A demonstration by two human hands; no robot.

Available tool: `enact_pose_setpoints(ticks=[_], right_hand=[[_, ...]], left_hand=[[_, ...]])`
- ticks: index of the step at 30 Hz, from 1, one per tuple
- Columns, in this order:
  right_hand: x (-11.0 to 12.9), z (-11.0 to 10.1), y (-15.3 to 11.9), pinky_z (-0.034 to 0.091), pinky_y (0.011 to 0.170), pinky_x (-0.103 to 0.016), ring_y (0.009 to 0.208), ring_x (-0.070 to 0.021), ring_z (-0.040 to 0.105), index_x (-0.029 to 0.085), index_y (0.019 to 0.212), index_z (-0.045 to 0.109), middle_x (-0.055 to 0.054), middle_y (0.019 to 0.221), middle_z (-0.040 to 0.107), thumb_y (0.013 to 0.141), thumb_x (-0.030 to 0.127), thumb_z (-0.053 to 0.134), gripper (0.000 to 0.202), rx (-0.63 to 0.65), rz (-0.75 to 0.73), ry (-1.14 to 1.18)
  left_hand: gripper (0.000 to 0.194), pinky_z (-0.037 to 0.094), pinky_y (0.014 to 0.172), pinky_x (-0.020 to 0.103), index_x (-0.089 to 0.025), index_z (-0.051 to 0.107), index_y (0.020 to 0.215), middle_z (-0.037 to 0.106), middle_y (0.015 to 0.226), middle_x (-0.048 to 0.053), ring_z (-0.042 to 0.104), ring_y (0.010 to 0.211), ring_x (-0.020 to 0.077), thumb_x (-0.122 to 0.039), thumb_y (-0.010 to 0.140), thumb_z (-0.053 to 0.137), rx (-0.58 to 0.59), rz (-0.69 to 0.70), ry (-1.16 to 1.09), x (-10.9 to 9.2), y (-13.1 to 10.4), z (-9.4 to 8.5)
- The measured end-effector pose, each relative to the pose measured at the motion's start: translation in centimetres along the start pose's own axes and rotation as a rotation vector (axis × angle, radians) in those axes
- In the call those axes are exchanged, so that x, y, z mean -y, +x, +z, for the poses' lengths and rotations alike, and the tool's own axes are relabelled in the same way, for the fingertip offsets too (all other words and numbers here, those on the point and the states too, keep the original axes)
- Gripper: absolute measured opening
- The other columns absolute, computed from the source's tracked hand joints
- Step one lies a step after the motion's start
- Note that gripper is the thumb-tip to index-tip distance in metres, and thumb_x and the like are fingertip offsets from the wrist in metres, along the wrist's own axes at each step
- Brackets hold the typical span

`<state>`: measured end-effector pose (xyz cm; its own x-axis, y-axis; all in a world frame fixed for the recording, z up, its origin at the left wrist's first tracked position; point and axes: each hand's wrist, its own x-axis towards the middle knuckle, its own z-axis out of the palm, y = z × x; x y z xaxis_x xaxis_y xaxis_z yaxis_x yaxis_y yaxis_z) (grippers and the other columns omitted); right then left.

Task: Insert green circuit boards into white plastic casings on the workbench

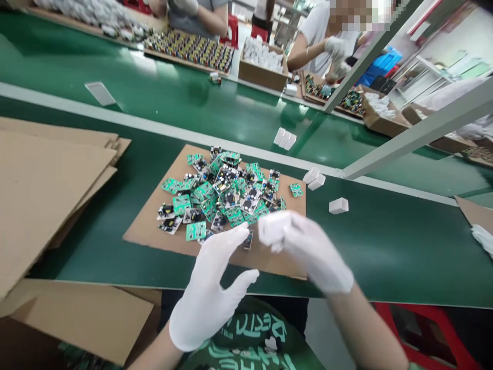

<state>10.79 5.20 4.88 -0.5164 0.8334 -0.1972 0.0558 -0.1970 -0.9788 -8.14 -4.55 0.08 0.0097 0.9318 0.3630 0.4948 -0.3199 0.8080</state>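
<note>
My left hand (213,288), in a white glove, has its thumb and fingers apart and nothing between them, over the near edge of a cardboard sheet (154,234). My right hand (316,252), also gloved and slightly blurred, grips a white plastic housing (274,227) above the sheet's right part. Beyond both hands lies a heap of small green circuit boards (210,195) with black and white components. One board (296,190) lies apart at the sheet's right corner. To the right on the green table are a single white housing (339,205) and a small group of others (314,178).
Stacked cardboard (50,190) lies at the left. White housings (285,139) and a white tray (100,93) rest beyond the grey rail (146,123). A metal post (416,123) slants at right. Gloved people work across, beside boxes (262,72) and boards.
</note>
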Motion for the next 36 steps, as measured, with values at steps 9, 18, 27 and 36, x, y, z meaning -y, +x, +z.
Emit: enact_pose_setpoints(ticks=[9, 18, 27, 36], right_hand=[[5.6, -14.9, 18.2, 0.050, 0.075, -0.034, 0.094, -0.0319, 0.069, 0.008, 0.098, 0.073, -0.022, 0.099, 0.071, 0.086, 0.029, 0.063, 0.026, -0.671, 0.363, -1.375], [5.9, -12.5, 23.7, 0.047, 0.094, -0.039, 0.119, -0.0347, 0.057, 0.020, 0.119, 0.069, -0.015, 0.125, 0.065, 0.071, 0.048, 0.081, 0.057, -0.403, 0.230, -1.537], [8.1, -10.7, 20.8, 0.046, 0.075, -0.026, 0.090, -0.0221, 0.065, 0.023, 0.089, 0.075, -0.004, 0.092, 0.073, 0.078, 0.045, 0.072, 0.024, -0.298, 0.107, -1.418], [4.0, -14.9, 2.9, 0.042, 0.073, -0.027, 0.090, -0.0225, 0.060, 0.020, 0.068, 0.066, -0.004, 0.088, 0.067, 0.076, 0.033, 0.073, 0.017, -0.366, 0.114, -1.536]], left_hand=[[0.044, 0.039, 0.111, 0.022, -0.022, 0.048, 0.140, 0.059, 0.134, 0.004, 0.053, 0.128, 0.0139, -0.019, 0.097, 0.055, -0.136, 0.097, 0.227, 2.5, -1.6, -0.8], [0.034, 0.050, 0.102, 0.030, -0.028, 0.056, 0.133, 0.066, 0.127, 0.003, 0.062, 0.117, 0.0196, -0.027, 0.099, 0.053, -0.268, -0.015, 0.199, 3.4, -1.7, -0.7], [0.030, 0.048, 0.100, 0.032, -0.024, 0.061, 0.126, 0.066, 0.124, 0.005, 0.062, 0.114, 0.0209, -0.024, 0.097, 0.055, -0.285, 0.017, 0.215, 3.5, -2.0, -0.4], [0.025, 0.045, 0.093, 0.043, -0.018, 0.062, 0.114, 0.067, 0.112, 0.012, 0.062, 0.104, 0.0265, -0.014, 0.089, 0.065, -0.079, 0.392, 0.486, 2.4, 1.6, 2.2]])
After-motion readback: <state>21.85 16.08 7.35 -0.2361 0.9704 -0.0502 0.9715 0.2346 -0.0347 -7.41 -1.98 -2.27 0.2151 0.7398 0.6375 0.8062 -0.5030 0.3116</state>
